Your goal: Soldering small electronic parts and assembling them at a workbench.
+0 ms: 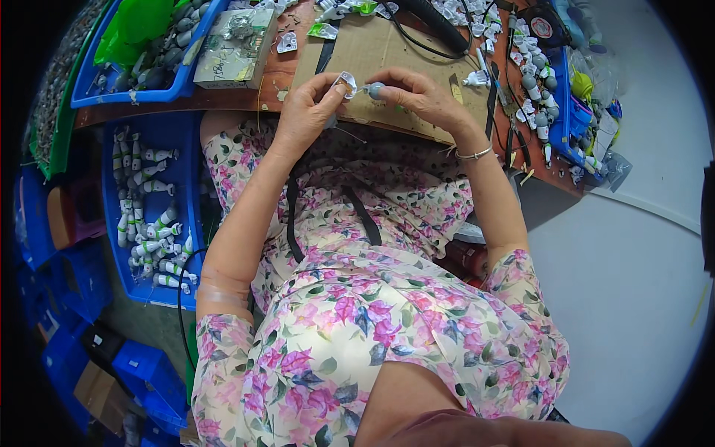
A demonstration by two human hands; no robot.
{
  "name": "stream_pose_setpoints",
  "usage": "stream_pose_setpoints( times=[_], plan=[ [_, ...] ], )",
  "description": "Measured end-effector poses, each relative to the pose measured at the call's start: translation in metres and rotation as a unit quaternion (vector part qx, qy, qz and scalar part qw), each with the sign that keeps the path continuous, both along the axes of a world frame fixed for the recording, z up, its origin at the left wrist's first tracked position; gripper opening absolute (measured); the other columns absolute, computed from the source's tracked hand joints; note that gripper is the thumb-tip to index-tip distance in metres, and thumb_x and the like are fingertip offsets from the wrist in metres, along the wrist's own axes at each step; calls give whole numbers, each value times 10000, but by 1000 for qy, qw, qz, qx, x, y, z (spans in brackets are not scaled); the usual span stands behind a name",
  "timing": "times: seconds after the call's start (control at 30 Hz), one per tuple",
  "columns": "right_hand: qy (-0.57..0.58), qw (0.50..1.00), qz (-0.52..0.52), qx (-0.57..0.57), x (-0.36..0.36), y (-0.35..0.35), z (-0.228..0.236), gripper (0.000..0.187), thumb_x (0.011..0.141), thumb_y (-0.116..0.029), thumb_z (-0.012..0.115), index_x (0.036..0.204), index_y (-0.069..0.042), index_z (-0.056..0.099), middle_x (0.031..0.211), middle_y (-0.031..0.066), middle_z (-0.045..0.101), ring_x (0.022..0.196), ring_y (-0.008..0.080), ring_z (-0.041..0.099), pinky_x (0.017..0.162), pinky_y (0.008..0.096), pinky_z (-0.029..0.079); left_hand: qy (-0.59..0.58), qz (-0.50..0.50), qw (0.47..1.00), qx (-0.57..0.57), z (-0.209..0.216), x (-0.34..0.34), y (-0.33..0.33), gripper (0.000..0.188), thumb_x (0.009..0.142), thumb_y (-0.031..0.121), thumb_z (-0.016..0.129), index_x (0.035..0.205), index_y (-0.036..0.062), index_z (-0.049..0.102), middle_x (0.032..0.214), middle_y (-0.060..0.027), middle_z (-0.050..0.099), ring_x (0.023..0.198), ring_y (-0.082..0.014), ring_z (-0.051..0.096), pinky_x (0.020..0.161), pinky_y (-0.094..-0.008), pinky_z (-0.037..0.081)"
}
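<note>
Just above the table's near edge, my left hand [307, 112] pinches a small white plastic shell [347, 79] between thumb and fingers; its hollow side shows some brownish detail. Close beside it, my right hand [426, 98] grips a small grey rounded piece [375, 90] by thumb and forefinger. The two pieces nearly meet, and whether they touch is hard to tell. A brown cardboard sheet [361, 56] lies under and beyond both hands. Below the left hand a thin wire-like strand hangs over the lap.
A blue bin [160, 95] of grey parts and a small box [229, 78] stand at left. Lower left, a blue tray [195, 223] holds several white-and-grey limb-shaped pieces. A black-handled tool [436, 26], pliers [514, 141] and loose white parts [477, 78] lie toward the right.
</note>
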State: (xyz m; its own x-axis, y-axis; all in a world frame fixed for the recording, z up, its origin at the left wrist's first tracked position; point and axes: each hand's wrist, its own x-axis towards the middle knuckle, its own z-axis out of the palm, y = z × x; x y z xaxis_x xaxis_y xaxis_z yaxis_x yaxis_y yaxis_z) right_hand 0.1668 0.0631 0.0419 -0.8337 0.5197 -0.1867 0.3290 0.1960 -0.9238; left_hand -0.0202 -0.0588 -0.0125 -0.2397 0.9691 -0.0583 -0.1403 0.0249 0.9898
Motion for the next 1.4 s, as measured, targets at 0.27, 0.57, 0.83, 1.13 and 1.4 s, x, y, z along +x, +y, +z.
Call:
stream_pose_setpoints(
  times=[0.27,0.57,0.83,1.13,1.4],
  plan=[
    [-16,946,38,322,-2,-14,12,268,875,-169,670,1114,-80,587,932,56,597,799,149,579,658,272,464,-14,-3,1000,4,-2,0,1,255,957,196,587,1083,-16,648,852,-14,658,745,-66,595,676,-217,481],
    [8,948,13,317,-3,-15,-9,258,886,-184,633,1083,-25,589,971,108,592,898,238,594,791,329,469,88,18,996,14,-5,-3,1,276,952,226,580,1074,-10,655,870,-15,665,802,-79,602,744,-243,488],
    [-46,959,1,280,-4,-22,5,221,865,-122,644,1056,-19,597,934,86,583,799,220,547,735,318,444,-4,11,1000,15,-11,4,5,230,951,206,597,1023,-7,646,816,3,630,701,-54,579,640,-224,470],
    [-1,958,-25,287,-12,-25,-3,282,829,-201,719,1059,-63,632,911,87,603,777,201,579,672,326,465,38,4,999,35,-9,-8,-1,255,951,212,573,1036,-19,641,816,-6,635,724,-69,569,658,-237,468],
    [6,959,-45,279,-8,-28,3,264,825,-152,728,1066,-75,652,837,74,589,654,162,560,606,291,467,-48,-11,999,20,-9,-3,3,232,958,185,588,1078,-5,649,856,5,645,742,-53,578,672,-207,464]
  ],
)
